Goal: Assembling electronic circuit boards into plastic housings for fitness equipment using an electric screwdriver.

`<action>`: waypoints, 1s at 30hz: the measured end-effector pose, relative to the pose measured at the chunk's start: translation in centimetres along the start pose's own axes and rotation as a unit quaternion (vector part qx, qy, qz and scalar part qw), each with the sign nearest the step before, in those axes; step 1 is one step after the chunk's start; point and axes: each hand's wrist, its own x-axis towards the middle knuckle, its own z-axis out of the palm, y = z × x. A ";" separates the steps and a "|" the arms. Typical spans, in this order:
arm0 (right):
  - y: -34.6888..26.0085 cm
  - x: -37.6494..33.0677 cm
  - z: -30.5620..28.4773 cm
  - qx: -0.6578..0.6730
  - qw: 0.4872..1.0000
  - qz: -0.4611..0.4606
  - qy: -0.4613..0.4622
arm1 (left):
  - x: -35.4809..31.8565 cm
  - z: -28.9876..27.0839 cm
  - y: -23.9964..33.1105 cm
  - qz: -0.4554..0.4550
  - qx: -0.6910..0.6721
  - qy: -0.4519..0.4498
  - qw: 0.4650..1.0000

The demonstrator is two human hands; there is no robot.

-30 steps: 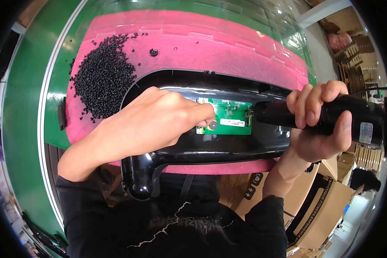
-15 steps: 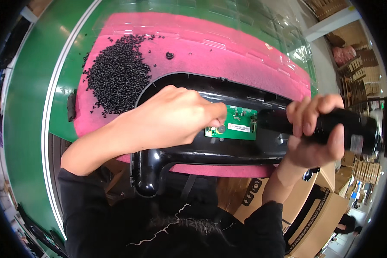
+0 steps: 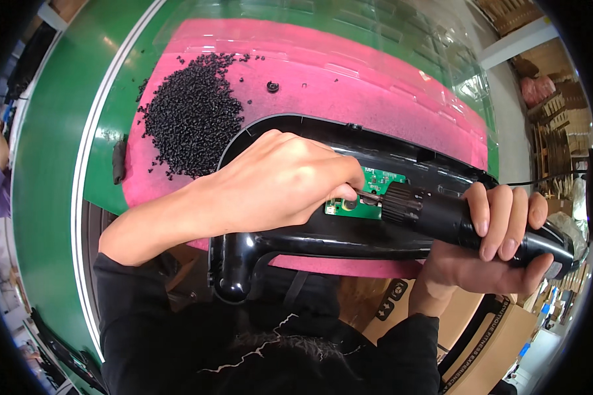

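Observation:
My right hand (image 3: pixel 491 253) is wrapped round a black electric screwdriver (image 3: pixel 435 216), tilted, its bit pointing left. My left hand (image 3: pixel 286 178) is closed in a pinch at the bit's tip; what the fingertips hold is too small and covered to make out. Beneath both lies a green circuit board (image 3: pixel 394 176), partly hidden by the hand and the screwdriver. It sits inside a black plastic housing (image 3: pixel 329 243), a shell with a rounded stub at its near left corner.
A heap of small black screws (image 3: pixel 191 122) covers the left of the pink mat (image 3: pixel 369 108). A black ring-like part (image 3: pixel 272 87) lies farther right. Clear plastic trays (image 3: pixel 349 36) stand along the back. Cardboard boxes (image 3: pixel 487 349) are at the near right.
The screwdriver has swung down and left, so its bit now meets my left fingertips over the board. My left hand stays pinched.

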 end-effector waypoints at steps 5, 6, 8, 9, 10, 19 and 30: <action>0.1 0.4 -0.1 0.003 0.999 0.027 0.028 | 0.4 0.0 0.3 -0.013 0.004 -0.009 1.000; 0.4 0.2 0.0 -0.010 0.998 0.013 0.057 | 0.6 -0.4 0.7 0.008 0.045 0.013 0.999; 1.6 0.1 0.1 -0.011 0.997 0.024 0.069 | 0.4 -0.5 0.7 0.026 0.086 0.034 0.995; 1.9 0.0 0.0 -0.012 0.997 0.043 0.056 | 0.1 -0.4 0.5 0.045 0.133 0.060 0.988; 2.0 -0.1 0.1 -0.026 0.997 0.047 0.058 | -0.1 -0.3 0.4 0.064 0.178 0.085 0.978; 1.3 -0.3 -0.3 -0.191 0.981 0.014 -0.026 | -0.1 -0.4 0.0 0.043 0.184 0.121 0.974; 2.6 0.1 -0.3 -0.225 0.973 0.035 -0.033 | -0.4 -0.4 0.5 -0.054 0.125 0.069 0.988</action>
